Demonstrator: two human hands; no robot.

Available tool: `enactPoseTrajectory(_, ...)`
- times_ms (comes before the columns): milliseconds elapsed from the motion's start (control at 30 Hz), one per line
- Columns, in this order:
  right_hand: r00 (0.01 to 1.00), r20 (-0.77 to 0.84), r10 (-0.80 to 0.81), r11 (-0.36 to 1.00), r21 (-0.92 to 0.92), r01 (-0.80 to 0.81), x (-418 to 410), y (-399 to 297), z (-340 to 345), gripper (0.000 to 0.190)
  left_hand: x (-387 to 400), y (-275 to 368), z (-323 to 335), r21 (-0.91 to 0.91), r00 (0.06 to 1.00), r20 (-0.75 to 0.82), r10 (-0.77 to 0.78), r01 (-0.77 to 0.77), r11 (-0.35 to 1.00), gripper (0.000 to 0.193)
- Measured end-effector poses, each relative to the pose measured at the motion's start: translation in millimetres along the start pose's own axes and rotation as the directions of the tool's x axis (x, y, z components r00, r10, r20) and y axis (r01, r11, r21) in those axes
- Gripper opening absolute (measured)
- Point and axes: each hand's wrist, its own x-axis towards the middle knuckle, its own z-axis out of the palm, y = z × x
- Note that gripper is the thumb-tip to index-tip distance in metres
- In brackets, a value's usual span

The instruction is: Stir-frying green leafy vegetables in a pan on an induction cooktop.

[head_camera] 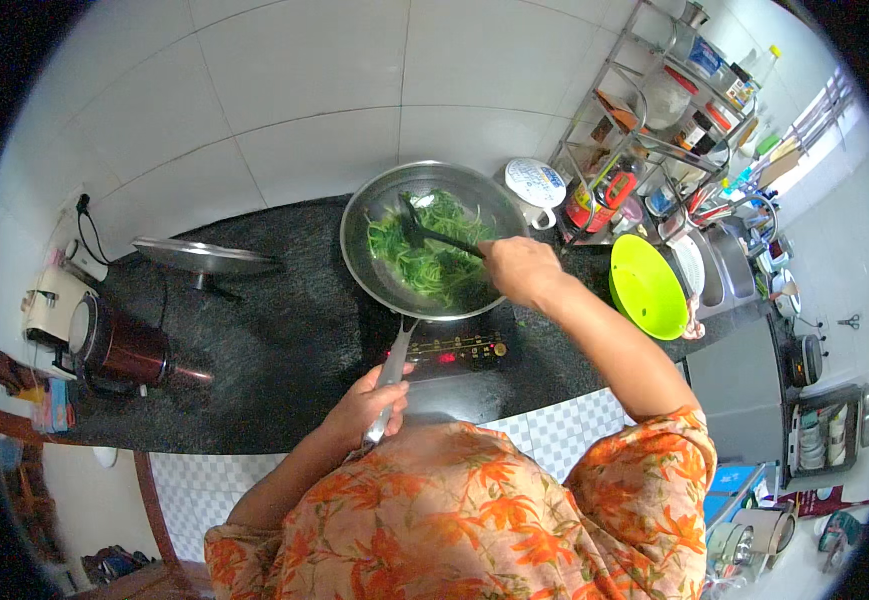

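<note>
A wok (pixel 359 259) rests on a black induction cooktop (pixel 479 349) whose panel shows lit red digits. Chopped green vegetables (pixel 434 270) lie spread over the bottom of the wok. My left hand (pixel 374 401) grips the wok's long metal handle (pixel 397 360), close to my body. Over the wok's right rim, my right hand (pixel 523 270) is closed around the handle of a black spatula (pixel 445 238). The spatula's head sits among the greens, left of the middle of the wok.
A lid (pixel 201 255) lies on the black counter (pixel 269 360) at left, near a dark red kettle (pixel 123 341). To the right are a lidded white container (pixel 535 184), a lime-green basin (pixel 648 289) and a metal rack (pixel 614 64) with bottles and jars. A sink (pixel 731 259) lies beyond.
</note>
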Motion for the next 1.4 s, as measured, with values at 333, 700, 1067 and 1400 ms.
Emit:
enactPoseTrajectory(333, 1.000, 0.014, 0.009, 0.966, 0.260, -0.013, 3.3, 10.4, 3.3, 0.028, -4.2, 7.7, 6.4, 0.085, 0.998, -0.056, -0.023, 0.028, 0.996, 0.045)
enactPoseTrajectory(700, 0.999, 0.004, -0.043, 0.862, 0.505, 0.035, 28.9, 21.2, 27.5, 0.033, -3.1, 5.7, 5.4, 0.077, 0.998, -0.059, -0.027, 0.032, 0.997, 0.045)
enactPoseTrajectory(1067, 0.985, 0.118, -0.123, 0.925, 0.373, 0.070, 13.5, 61.6, -16.0, 0.045, -2.8, 4.6, 3.8, 0.036, 0.998, -0.055, -0.030, 0.032, 0.999, 0.043)
enactPoseTrajectory(1400, 0.995, -0.084, 0.046, 0.861, 0.509, 0.003, 15.2, -12.6, 74.3, 0.045, -6.3, 9.6, 8.0, 0.066, 0.999, -0.035, -0.010, 0.012, 0.998, 0.046)
